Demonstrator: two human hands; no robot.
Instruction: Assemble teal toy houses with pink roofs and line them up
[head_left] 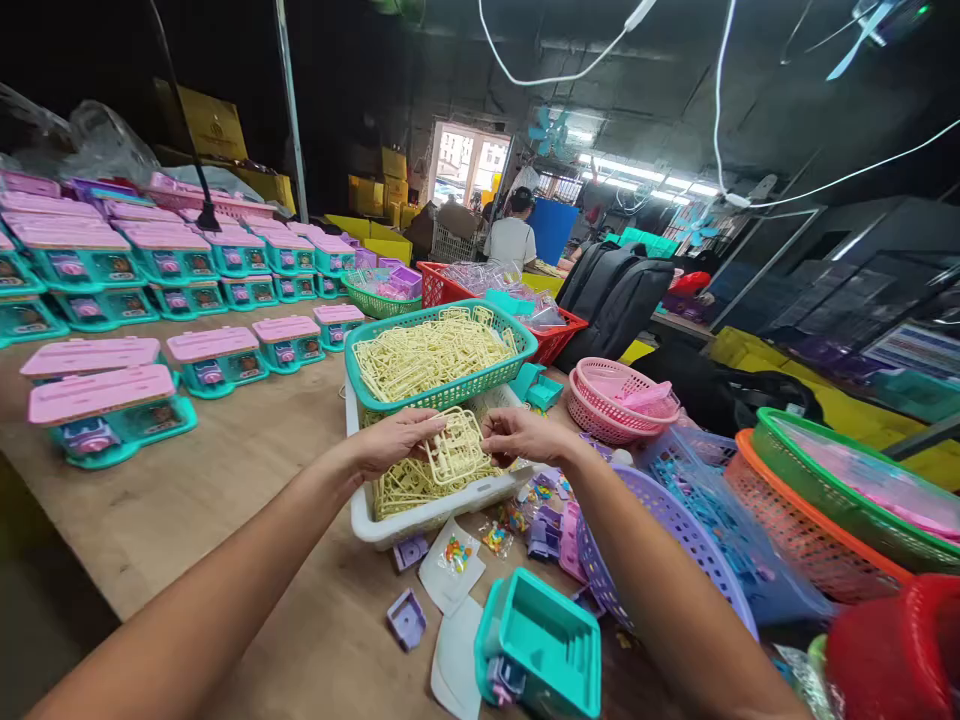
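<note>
"Where does the light come from?"

"Far off, near the middle: a bright opening (471,162), door or window, I can't tell which, white with daylight. Right of it, tube lights (652,178) run in rows under a dark ceiling (660,85)."

"And the left?"

"Nearly black, crossed by a slim metal pole (291,110). Cardboard boxes (394,190) are stacked between that and the opening."

"Anything overhead?"

"White cables (718,100) loop from the middle to the right, with blue fans (549,130) farther back."

"The furniture?"

"A brown wooden counter (300,480) spreads across the near left."
</note>
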